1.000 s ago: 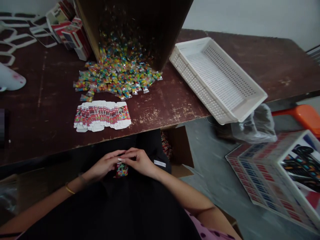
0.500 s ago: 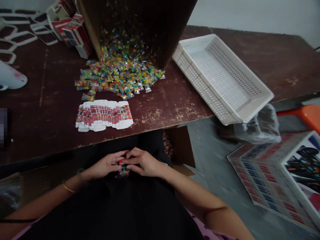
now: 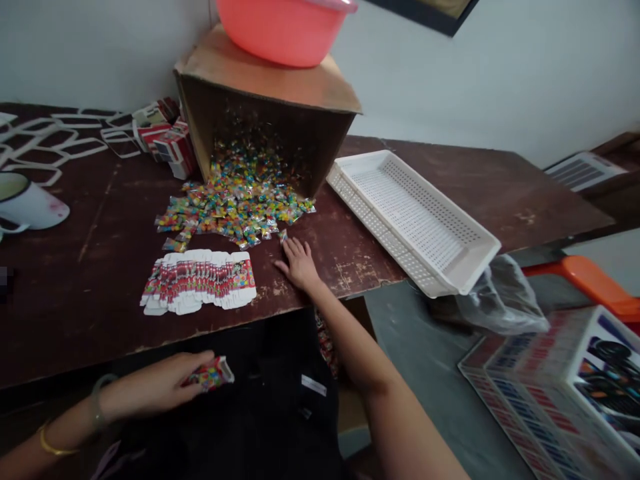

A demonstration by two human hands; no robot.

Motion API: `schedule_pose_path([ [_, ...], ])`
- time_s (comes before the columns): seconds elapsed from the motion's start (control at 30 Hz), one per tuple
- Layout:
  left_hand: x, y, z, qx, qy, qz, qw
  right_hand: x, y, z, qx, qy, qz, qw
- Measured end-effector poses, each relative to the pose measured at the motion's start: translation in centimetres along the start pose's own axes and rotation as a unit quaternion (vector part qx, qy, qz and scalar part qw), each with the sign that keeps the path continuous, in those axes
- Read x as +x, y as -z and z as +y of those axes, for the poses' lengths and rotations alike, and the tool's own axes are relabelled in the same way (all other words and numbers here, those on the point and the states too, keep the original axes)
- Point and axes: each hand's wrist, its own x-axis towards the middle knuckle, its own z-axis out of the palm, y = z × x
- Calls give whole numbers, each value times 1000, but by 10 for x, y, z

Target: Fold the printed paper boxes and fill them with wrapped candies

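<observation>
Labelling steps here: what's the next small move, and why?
Probably pinch the candy packet with the right hand: its fingertips are right at that packet, while the left hand holds a small printed box whose end looks open.

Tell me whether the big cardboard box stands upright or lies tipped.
Tipped on its side: the cardboard box opens sideways, and clear packets spread from it onto the table.

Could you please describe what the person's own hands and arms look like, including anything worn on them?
Both hands are ungloved. Above the left hand, the wrist wears a smooth, greyish-green bangle, with a thin gold-coloured bracelet further up the forearm. The right hand and its visible forearm show no jewellery and no sleeve.
</observation>
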Motion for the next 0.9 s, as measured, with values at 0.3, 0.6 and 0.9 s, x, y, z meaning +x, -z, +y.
schedule_pose_path([
  [0.3, 65, -32, 34, -217, 28, 18, 976, -136, -6, -68, 240, -6, 68, 968],
  [0.6, 66, -49, 40, -141, 16, -2, 990, -77, 43, -104, 411, -64, 54, 908],
  [0.9, 59, -55, 51, -174, 10, 27, 984, -83, 19, -115, 280, -5, 143, 949],
])
